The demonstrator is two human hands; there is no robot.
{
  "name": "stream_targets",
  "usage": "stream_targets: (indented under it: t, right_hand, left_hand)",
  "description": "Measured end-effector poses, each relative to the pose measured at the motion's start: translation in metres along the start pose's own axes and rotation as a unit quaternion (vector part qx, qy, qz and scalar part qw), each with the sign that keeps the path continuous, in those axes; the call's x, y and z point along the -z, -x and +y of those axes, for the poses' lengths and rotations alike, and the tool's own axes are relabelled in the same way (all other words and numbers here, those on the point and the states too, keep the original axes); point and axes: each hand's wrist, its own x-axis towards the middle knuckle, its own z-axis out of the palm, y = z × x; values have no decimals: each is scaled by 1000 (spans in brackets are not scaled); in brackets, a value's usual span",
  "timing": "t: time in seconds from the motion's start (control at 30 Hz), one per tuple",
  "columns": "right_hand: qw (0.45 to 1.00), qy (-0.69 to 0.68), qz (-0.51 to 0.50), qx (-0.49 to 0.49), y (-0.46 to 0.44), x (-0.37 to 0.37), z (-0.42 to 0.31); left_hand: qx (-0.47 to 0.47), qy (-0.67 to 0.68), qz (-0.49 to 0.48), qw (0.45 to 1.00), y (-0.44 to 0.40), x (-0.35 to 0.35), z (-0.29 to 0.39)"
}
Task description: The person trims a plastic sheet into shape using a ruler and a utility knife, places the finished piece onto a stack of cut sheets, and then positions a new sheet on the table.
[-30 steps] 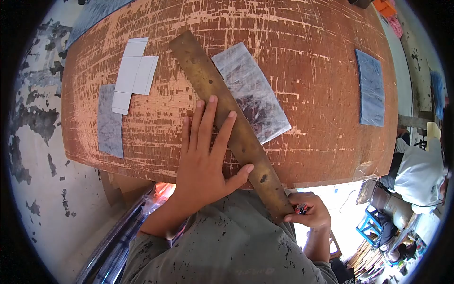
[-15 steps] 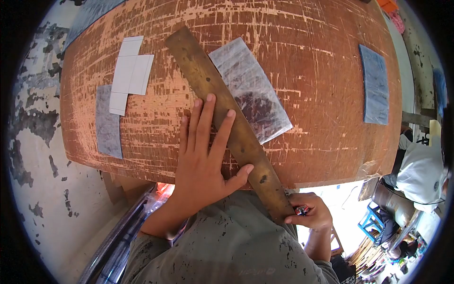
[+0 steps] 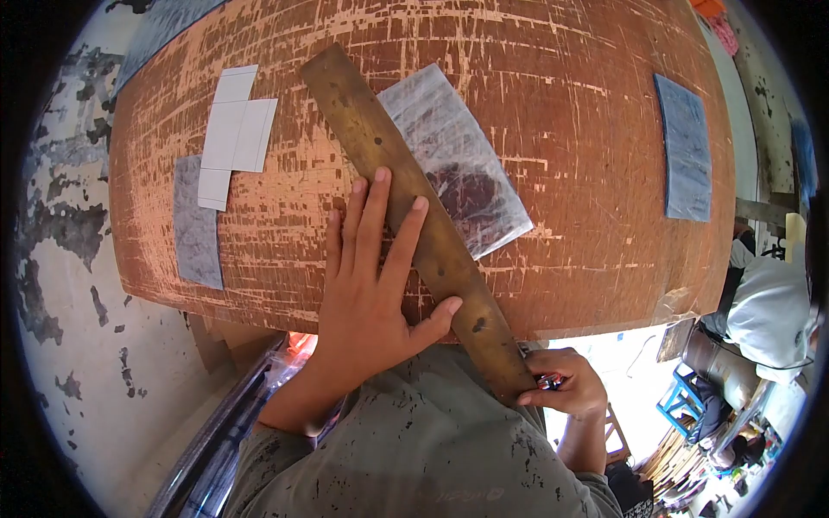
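Observation:
My left hand (image 3: 367,285) lies spread on a long brown, brass-coloured straightedge (image 3: 414,198), with some fingers on it and the rest on the board beside it. Under the straightedge's right side, a shiny grey-white marbled sheet (image 3: 462,147) with a dark patch sticks out. My right hand (image 3: 566,384) is closed at the near end of the straightedge, past the board's front edge. Within its fingers shows part of a small red and silver tool (image 3: 550,381); its full shape is hidden.
The brown board (image 3: 587,276) is scored all over. A white cut-out card (image 3: 237,125) overlaps a grey sheet (image 3: 198,233) on the left. A blue-grey slab (image 3: 685,147) lies at the right. Beyond the right edge are a person in white (image 3: 764,319) and a blue stool (image 3: 680,401).

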Motion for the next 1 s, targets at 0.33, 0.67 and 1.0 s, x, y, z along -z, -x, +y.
stream_targets:
  t: [0.33,0.67,1.0]
  right_hand:
    - [999,-10,-6,35,-1,1,1]
    - [998,-29,-20,46,-3,5,-1]
    - [998,-35,-27,41,-2,5,2]
  left_hand:
    - [2,0,4,1000,1,-2,-1]
    - [10,1,4,1000,0,-2,0]
    - [11,6,-3,1000,-1,1,1]
